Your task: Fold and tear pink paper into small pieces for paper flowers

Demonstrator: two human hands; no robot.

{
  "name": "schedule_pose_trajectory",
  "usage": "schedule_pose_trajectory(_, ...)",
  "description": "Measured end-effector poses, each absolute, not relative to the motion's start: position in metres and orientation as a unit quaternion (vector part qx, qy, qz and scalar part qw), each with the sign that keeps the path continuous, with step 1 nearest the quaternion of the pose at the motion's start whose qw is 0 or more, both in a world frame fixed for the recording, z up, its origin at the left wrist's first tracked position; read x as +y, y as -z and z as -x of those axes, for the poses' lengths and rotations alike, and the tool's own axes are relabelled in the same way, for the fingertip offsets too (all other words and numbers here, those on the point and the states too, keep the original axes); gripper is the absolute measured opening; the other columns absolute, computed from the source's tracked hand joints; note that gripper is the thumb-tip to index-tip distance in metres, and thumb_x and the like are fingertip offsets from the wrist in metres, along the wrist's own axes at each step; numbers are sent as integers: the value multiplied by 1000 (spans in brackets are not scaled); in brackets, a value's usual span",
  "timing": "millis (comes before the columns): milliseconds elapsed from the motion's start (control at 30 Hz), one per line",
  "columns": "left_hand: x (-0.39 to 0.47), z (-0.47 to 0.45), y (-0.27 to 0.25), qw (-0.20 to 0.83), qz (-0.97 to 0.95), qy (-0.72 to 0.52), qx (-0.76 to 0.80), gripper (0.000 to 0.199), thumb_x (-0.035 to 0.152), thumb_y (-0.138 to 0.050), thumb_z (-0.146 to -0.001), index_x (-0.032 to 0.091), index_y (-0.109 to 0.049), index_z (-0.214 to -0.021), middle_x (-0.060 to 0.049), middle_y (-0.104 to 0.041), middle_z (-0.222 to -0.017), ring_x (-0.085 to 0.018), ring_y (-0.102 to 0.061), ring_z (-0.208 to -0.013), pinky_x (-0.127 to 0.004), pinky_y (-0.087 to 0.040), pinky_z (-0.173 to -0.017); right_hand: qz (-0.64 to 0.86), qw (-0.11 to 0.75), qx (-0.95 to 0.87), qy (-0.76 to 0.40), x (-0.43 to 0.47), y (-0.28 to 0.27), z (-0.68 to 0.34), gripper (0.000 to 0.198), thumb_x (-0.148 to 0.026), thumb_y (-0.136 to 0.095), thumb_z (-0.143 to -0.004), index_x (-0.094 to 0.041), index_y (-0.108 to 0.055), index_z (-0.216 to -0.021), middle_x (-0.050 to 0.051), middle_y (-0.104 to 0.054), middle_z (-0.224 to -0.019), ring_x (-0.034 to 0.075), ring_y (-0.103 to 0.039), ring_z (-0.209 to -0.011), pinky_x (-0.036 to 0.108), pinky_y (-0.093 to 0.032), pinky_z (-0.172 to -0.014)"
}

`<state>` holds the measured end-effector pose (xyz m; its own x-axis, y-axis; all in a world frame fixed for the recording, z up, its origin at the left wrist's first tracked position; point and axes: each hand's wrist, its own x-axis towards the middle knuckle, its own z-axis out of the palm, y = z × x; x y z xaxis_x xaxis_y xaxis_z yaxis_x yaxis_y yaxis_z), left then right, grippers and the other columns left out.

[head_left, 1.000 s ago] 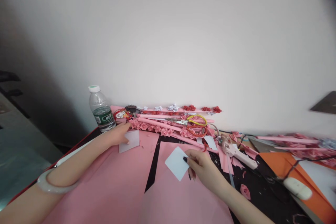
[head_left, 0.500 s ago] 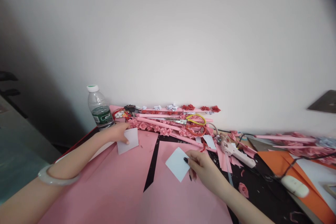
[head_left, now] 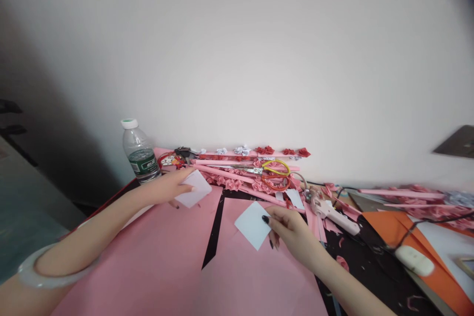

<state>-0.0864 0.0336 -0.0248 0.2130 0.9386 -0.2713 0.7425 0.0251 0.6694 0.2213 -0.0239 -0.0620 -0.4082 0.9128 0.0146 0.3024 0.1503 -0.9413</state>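
Far left: a pale bangle [head_left: 29,276] circles the left forearm. Beyond that arm, a clear plastic bottle [head_left: 143,163] with a green label and white cap stands upright near the wall, liquid inside.

Left hand [head_left: 176,187]: thumb laid over the near face of a lilac-white paper square [head_left: 197,189], fingers behind; paper pinched, tilted, above the left pink sheet [head_left: 155,252]. A dark strip of desk separates this from the right pink sheet [head_left: 240,276].

Behind, along the wall: pink paper rods [head_left: 222,173] lie among folded flowers in pink, white [head_left: 242,150] and red [head_left: 265,150]. Scissors [head_left: 255,171] with one yellow and one red handle lie on top of the pile.

Right of centre: a bluish-white paper square [head_left: 253,225], corner toward the viewer, over the right pink sheet. Right hand [head_left: 287,224] grips its right corner, dark-nailed thumb uppermost. The two hands are well apart, one square each.

Farther right: a pale glue gun [head_left: 335,217] rests on the dark desk [head_left: 370,271], with a curled pink scrap [head_left: 342,262] nearer. Then an orange sheet [head_left: 385,224], a white rounded device [head_left: 414,260] and another flower bundle [head_left: 414,196].
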Motion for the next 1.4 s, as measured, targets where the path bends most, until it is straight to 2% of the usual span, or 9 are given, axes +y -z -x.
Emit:
schedule_pose_trajectory(100,19,57,20,497,-659,-161,541,51,42,-53,-74,26,-38,-120,-3,-59,-100,-20,-59,-80,-22,-49,-47,427,326,-693,-481,-23,50,-217,20,-24,-41,-83,-15,-58,-83,-4,-49,-48,10,-49,-44,21,-37,-49)
schedule_pose_trajectory(267,5,13,34,595,-648,-192,435,42,46,-54,-76,22,-47,-110,-4,-60,-88,-20,-60,-75,-20,-46,-43,440,339,-681,-478,-18,45,-212,13,-22,-42,-81,-17,-54,-79,-5,-50,-48,10,-50,-44,20,-39,-47)
schedule_pose_trajectory(400,1,-6,46,662,-578,-234,416,48,51,-47,-79,23,-43,-118,-5,-59,-84,-17,-59,-72,-22,-48,-47,464,324,-684,-461,-13,52,-218,7,-20,-39,-80,-19,-44,-76,-7,-46,-47,9,-46,-39,19,-34,-42)
schedule_pose_trajectory(633,-1,-23,53,730,-515,-255,371,49,49,-47,-81,32,-35,-125,-4,-57,-88,-16,-58,-71,-24,-50,-52,518,269,-774,-246,-17,47,-228,7,-15,-38,-80,-22,-38,-79,-6,-41,-55,12,-43,-53,22,-29,-50)
schedule_pose_trajectory(867,1,-39,72,712,-526,-267,381,44,52,-42,-82,24,-42,-117,-5,-58,-85,-17,-59,-71,-28,-51,-52,549,196,-806,-102,-22,69,-225,6,-21,-36,-85,-22,-40,-89,0,-54,-63,16,-51,-51,24,-22,-44)
schedule_pose_trajectory(1000,1,-46,74,694,-574,-257,350,42,50,-44,-82,24,-42,-115,-4,-59,-84,-17,-60,-69,-27,-51,-50,570,162,-800,-90,-23,77,-224,11,-23,-36,-85,-20,-42,-93,2,-56,-59,18,-54,-49,24,-20,-42)
schedule_pose_trajectory(1167,-3,-52,79,643,-616,-289,351,41,47,-45,-82,25,-39,-117,-3,-57,-83,-19,-60,-73,-28,-51,-49,584,266,-752,-155,-22,74,-228,27,-24,-44,-80,-20,-41,-107,4,-60,-81,18,-57,-65,24,-35,-53)
schedule_pose_trajectory(1300,-7,-53,89,576,-668,-290,371,34,46,-38,-85,22,-43,-109,-4,-57,-83,-18,-58,-70,-27,-47,-52,534,257,-762,-260,-21,74,-234,7,-19,-44,-79,-19,-50,-75,-1,-54,-61,14,-50,-54,23,-33,-49)
schedule_pose_trajectory(1400,-5,-51,93,436,-748,-279,415,27,42,-37,-86,19,-52,-88,-3,-57,-78,-18,-53,-71,-30,-42,-63,532,243,-783,-214,-24,73,-237,19,-21,-43,-81,-20,-45,-63,-1,-51,-55,13,-47,-51,23,-30,-48)
